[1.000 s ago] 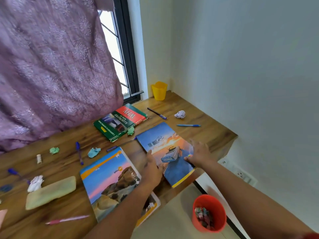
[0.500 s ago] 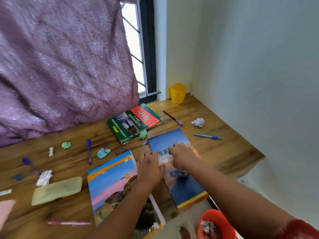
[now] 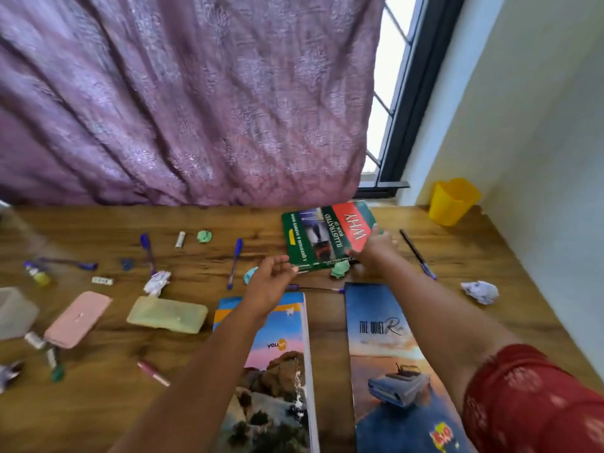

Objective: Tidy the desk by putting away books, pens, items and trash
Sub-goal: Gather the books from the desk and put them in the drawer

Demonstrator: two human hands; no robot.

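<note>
Reaching across a wooden tabletop (image 3: 98, 403) for the green-and-red book (image 3: 327, 238).
Right hand (image 3: 376, 251) holds its near corner in a grip — left hand (image 3: 269, 284) hovers just beside, fingers relaxed and wide.

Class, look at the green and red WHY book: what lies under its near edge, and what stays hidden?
A green paper ball pokes out beside the right hand at the WHY book's near edge. Whatever lies beneath the book's middle on the desk is covered.
</note>
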